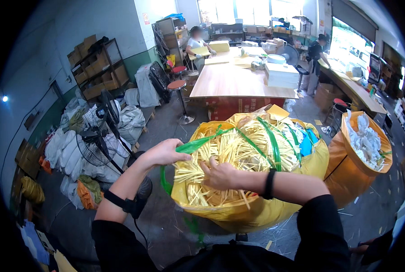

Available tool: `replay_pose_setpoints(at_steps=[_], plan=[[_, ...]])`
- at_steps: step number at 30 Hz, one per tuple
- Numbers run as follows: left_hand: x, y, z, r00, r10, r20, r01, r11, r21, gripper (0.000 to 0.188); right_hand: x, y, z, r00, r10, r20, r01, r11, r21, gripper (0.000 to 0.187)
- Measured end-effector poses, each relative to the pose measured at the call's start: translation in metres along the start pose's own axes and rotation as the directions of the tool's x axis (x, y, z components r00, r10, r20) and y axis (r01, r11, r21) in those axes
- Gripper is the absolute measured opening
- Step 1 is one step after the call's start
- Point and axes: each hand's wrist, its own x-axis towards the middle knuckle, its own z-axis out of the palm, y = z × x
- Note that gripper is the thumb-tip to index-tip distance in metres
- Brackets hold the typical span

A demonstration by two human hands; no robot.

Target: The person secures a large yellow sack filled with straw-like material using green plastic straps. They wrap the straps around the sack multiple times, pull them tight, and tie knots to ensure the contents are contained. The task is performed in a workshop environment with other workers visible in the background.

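My left hand [164, 153] is clamped on a green strap [191, 146] at the yellow sack [275, 208] rim; my right hand [220, 174], fingers apart, presses the pale strips [232, 152] inside.

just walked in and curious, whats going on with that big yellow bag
A person stands over a big yellow bag stuffed with pale yellow strip offcuts. The left hand grips a green plastic strap at the bag's rim, while the right hand presses down on the strips. An orange bag of white scraps stands to the right. Other people work at tables farther back.
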Motion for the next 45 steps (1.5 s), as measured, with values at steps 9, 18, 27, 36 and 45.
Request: replay_pose_setpoints(at_steps=[9, 18, 27, 36, 45], plan=[[-0.101, -0.02, 0.033, 0.959, 0.22, 0.179, -0.091, 0.836, -0.542, 0.025, 0.068, 0.018, 0.028, 0.929, 0.108, 0.355, -0.105, 0.994, -0.027, 0.066], [-0.174, 0.044, 0.149, 0.863, 0.495, 0.105, -0.378, 0.769, -0.515, 0.022, -0.148, -0.085, -0.03, 0.721, 0.39, -0.573, -0.44, 0.896, 0.056, 0.052], [-0.191, 0.068, 0.242, 0.212, 0.652, 0.728, -0.237, 0.757, -0.609, 0.018, -0.393, -0.159, 0.039, 0.858, 0.191, -0.477, -0.187, 0.981, 0.057, 0.02], [-0.163, -0.027, 0.179, 0.711, 0.129, 0.691, -0.332, 0.928, 0.168, 0.034, -0.542, -0.092, 0.228, 0.695, 0.682, -0.228, -0.606, 0.726, 0.324, 0.018], [-0.246, -0.065, 0.064, 0.925, 0.359, -0.126, -0.272, 0.856, 0.44, 0.033, -0.524, -0.033, 0.333, 0.518, 0.837, -0.175, -0.611, 0.506, 0.61, 0.02]])
